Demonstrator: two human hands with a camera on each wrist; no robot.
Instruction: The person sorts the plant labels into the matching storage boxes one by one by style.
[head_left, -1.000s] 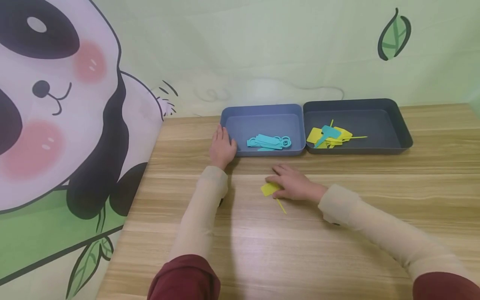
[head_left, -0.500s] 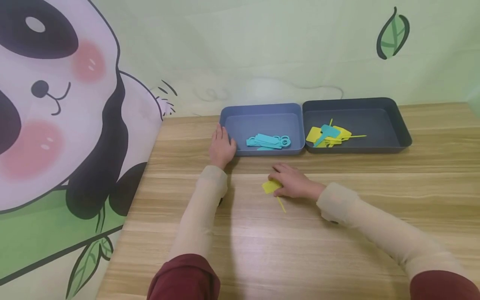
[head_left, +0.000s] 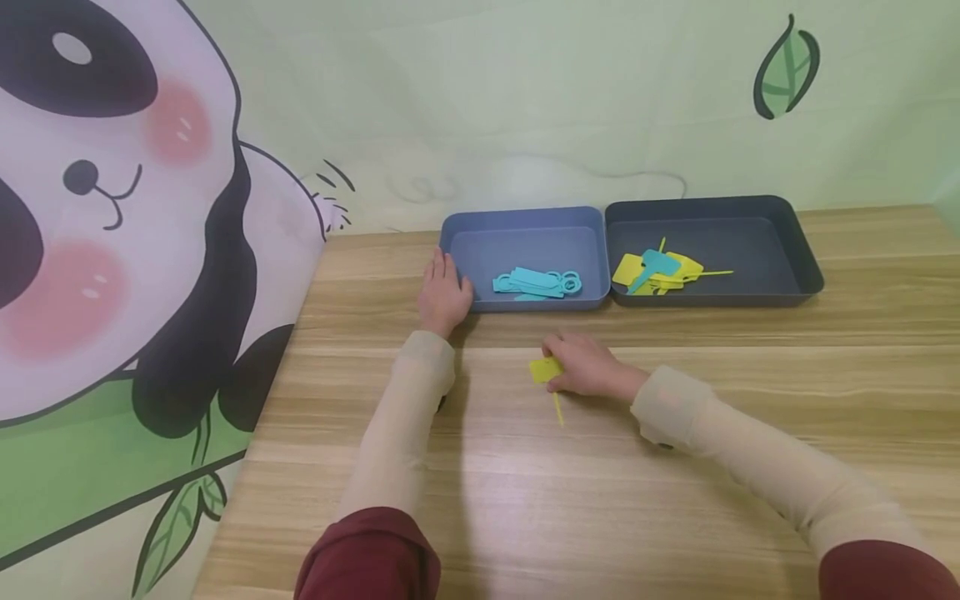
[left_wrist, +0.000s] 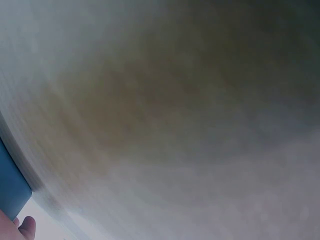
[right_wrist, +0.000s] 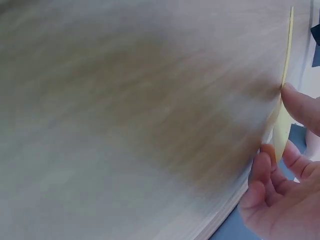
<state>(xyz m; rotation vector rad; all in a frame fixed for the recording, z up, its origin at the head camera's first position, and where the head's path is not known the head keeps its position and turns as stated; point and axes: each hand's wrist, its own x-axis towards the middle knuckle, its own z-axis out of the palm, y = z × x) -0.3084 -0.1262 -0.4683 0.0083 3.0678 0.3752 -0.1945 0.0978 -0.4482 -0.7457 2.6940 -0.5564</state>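
Observation:
My right hand (head_left: 588, 365) pinches a yellow tag (head_left: 544, 369) between thumb and fingers above the wooden table. Its flat head points left, and its thin stem hangs toward the front. In the right wrist view the tag (right_wrist: 281, 131) appears nearly edge-on, with the thumb (right_wrist: 300, 106) against it. My left hand (head_left: 444, 296) rests at the left front corner of the blue tray (head_left: 525, 307), fingers stretched along its side. Several turquoise tags (head_left: 536, 283), some with ring ends, lie in that tray. Only a bit of the left hand (left_wrist: 27, 227) shows in the left wrist view.
A dark tray (head_left: 757, 250) stands against the blue one on its right. Several yellow tags (head_left: 628, 268) and a turquoise tag (head_left: 662, 263) lie in its left part. Behind stands a pale green printed backdrop (head_left: 525, 100); the wooden table (head_left: 510, 500) stretches forward.
My right fingers have closed on the yellow tag, and its head has turned and shifted slightly right and back. The left hand and both trays stay in place.

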